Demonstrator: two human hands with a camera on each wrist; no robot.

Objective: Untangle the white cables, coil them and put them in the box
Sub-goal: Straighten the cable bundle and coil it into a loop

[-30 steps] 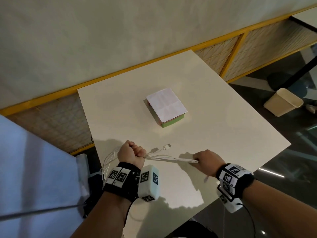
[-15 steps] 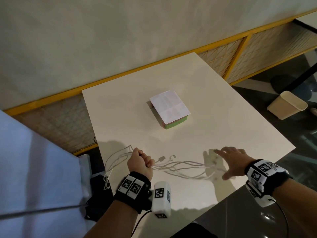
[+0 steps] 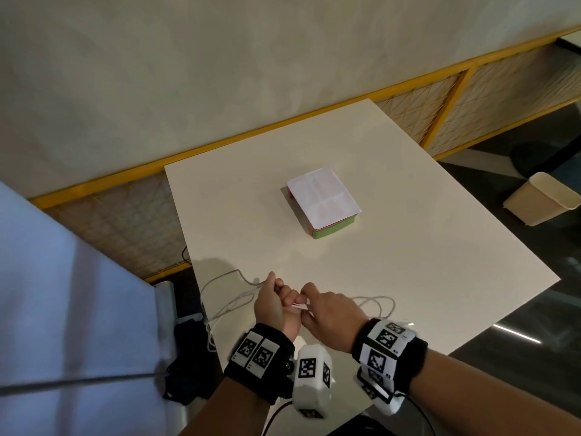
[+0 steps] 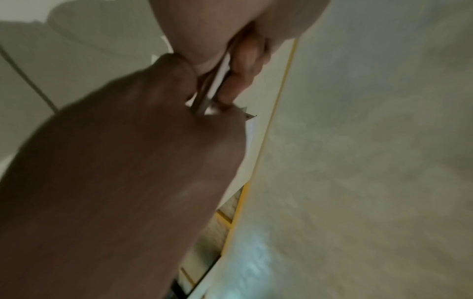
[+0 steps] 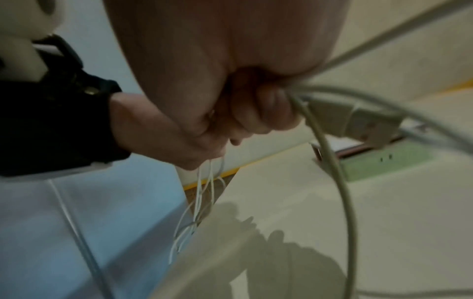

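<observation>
Near the table's front edge my two hands meet. My left hand (image 3: 274,305) is a fist round a bundle of thin white cables (image 3: 224,298), whose loops trail left over the table edge. My right hand (image 3: 325,311) grips the same bundle right beside it; a loop (image 3: 379,302) lies on the table to its right. In the right wrist view the curled fingers (image 5: 266,113) hold cables (image 5: 332,161) and a white USB plug (image 5: 368,123) sticks out. The left wrist view shows the strands (image 4: 213,89) between both hands. The box (image 3: 323,204), green-sided under a white paper lid, sits mid-table.
The white table (image 3: 424,247) stands against a wall with a yellow rail (image 3: 283,125). A beige bin (image 3: 542,199) stands on the dark floor to the right. A white cloth (image 3: 63,309) and a dark bag (image 3: 188,357) are on the left.
My right hand, open and out to the right half a second ago, has come left and closed on the cables beside my left fist. The cable slack now loops to the right.
</observation>
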